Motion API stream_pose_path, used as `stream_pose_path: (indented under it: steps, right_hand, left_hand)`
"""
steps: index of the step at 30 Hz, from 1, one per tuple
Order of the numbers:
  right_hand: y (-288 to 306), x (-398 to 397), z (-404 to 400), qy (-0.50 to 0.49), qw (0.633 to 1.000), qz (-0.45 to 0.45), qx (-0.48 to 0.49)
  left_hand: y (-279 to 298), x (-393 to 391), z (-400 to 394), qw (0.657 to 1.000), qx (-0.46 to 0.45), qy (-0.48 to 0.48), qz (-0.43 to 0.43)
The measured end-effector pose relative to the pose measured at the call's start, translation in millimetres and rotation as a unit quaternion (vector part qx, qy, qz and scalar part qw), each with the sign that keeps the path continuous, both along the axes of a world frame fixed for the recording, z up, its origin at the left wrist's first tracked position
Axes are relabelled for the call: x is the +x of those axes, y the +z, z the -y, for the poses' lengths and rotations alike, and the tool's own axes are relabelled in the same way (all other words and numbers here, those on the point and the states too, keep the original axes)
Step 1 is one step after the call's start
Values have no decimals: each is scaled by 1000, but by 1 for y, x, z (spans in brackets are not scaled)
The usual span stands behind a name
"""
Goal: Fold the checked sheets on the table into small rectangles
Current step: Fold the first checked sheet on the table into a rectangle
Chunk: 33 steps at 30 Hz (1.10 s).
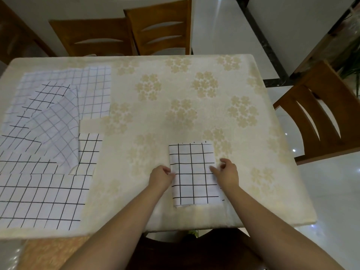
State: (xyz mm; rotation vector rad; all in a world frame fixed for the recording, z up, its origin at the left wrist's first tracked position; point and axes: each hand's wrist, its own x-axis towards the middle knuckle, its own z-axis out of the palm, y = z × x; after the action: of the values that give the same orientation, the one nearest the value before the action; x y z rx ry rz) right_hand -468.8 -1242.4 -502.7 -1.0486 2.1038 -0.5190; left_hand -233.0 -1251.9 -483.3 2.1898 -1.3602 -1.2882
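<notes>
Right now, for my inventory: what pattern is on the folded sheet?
White with a black grid, folded sheet, head view.

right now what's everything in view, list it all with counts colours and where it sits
folded checked sheet: one, white with black grid, near edge of the table between the hands
unfolded checked sheets: a loose overlapping pile, exact count unclear, white with black or faint grey grid, left side of the table
table: one, cream cover with beige flower print, centre of view
chairs: three, brown wood, two side by side at the far edge, one at the right
floor: pale glossy tiles with a dark strip, beyond and right of the table
left hand: at the folded sheet's left edge
right hand: fingers on its right edge
</notes>
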Motion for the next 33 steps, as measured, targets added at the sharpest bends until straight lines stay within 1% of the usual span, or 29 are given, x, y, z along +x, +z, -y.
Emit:
stream_pose_path:
  steps: [4, 9, 12, 14, 19, 22, 24, 28, 33]
  right_hand:
    - [-2, -4, 6, 18, 999, -29, -1]
    - [-9, -8, 9, 15, 999, -28, -10]
    - [-9, -7, 8, 4, 1000, -27, -15]
    - [-8, -5, 8, 1, 999, -27, -17]
    - [-7, -6, 6, 3, 999, -21, -26]
    - [-7, -7, 6, -2, 999, -10, -34]
    - [-6, -8, 5, -6, 999, 4, -41]
    - [3, -9, -1, -1, 998, 32, -58]
    - [11, -8, -10, 11, 996, 53, -72]
  left_hand:
    - [-2, -8, 2, 999, 8, 46, -18]
    - [-2, -11, 1, 991, 9, 112, -78]
    - [1, -8, 1, 987, -5, 121, -103]
    - [3, -5, 3, 983, -1, 125, -137]
    - [3, -2, 8, 967, 65, 121, -213]
    - [2, -4, 7, 962, 77, 126, -228]
    - [5, -5, 5, 967, 60, 112, -220]
    - [16, -1, -2, 980, -9, 56, -188]
    - [40, 12, -7, 982, -99, -47, -153]
